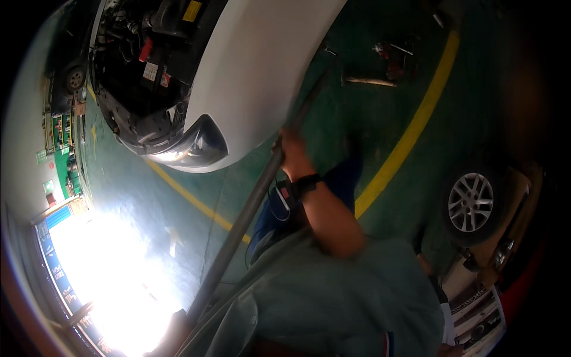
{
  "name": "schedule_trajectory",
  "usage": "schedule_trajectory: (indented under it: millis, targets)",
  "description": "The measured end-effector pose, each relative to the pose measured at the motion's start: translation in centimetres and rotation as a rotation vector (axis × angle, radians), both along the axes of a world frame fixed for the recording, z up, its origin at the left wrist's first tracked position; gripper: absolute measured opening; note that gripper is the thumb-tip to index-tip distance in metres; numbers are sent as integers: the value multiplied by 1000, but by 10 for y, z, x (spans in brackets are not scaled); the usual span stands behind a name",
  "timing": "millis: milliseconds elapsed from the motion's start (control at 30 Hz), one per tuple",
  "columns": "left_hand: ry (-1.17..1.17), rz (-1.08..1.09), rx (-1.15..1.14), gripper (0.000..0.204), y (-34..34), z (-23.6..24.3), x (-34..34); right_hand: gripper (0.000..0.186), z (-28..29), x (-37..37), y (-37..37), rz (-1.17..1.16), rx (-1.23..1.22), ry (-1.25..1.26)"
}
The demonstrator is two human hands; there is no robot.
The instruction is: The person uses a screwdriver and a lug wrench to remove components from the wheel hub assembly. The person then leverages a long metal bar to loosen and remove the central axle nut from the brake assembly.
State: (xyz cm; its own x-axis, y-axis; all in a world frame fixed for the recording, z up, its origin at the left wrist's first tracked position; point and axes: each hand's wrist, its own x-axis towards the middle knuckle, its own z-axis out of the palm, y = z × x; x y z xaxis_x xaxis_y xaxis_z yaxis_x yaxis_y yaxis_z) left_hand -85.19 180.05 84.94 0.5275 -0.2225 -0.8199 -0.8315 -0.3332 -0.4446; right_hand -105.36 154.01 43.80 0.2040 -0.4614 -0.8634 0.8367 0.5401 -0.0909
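My right hand (290, 153), with a black band on the wrist, is closed round a long dark metal bar (244, 217) that runs diagonally beside the white car's front fender (256, 65). At the bar's lower end my left hand (175, 327) is only a dim, blurred patch at the bottom edge, its fingers unclear. The car's engine bay (151, 56) is uncovered above the headlamp (196, 143). The bar's upper end reaches past the fender's edge.
A long-handled hammer (369, 80) and a red tool (392, 65) lie on the green floor (392, 119) with yellow lines. An alloy wheel (470, 202) rests on cardboard at right. Another car (74, 77) stands at upper left, beyond which a bright doorway (101, 268) glares.
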Motion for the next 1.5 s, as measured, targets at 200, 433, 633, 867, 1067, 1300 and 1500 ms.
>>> schedule_trajectory:
  millis: [200,433,633,867,1067,1300,1500]
  targets:
    - [10,64,-23,30,-1,0,1,14,45,35,49,191,199,-169]
    - [61,203,-40,31,19,0,5,13,60,31,45,206,236,35]
    - [-18,166,39,30,7,-25,-2,19,55,38,45,251,364,105]
    - [-55,43,-113,29,23,-77,36,22,25,83,100,342,433,134]
    - [-76,19,-128,28,27,-52,30,14,39,88,84,247,299,-32]
    - [-58,90,-137,27,39,-61,36,13,20,76,69,213,300,0]
    - [3,147,-155,27,60,-93,63,15,-5,88,88,255,238,54]
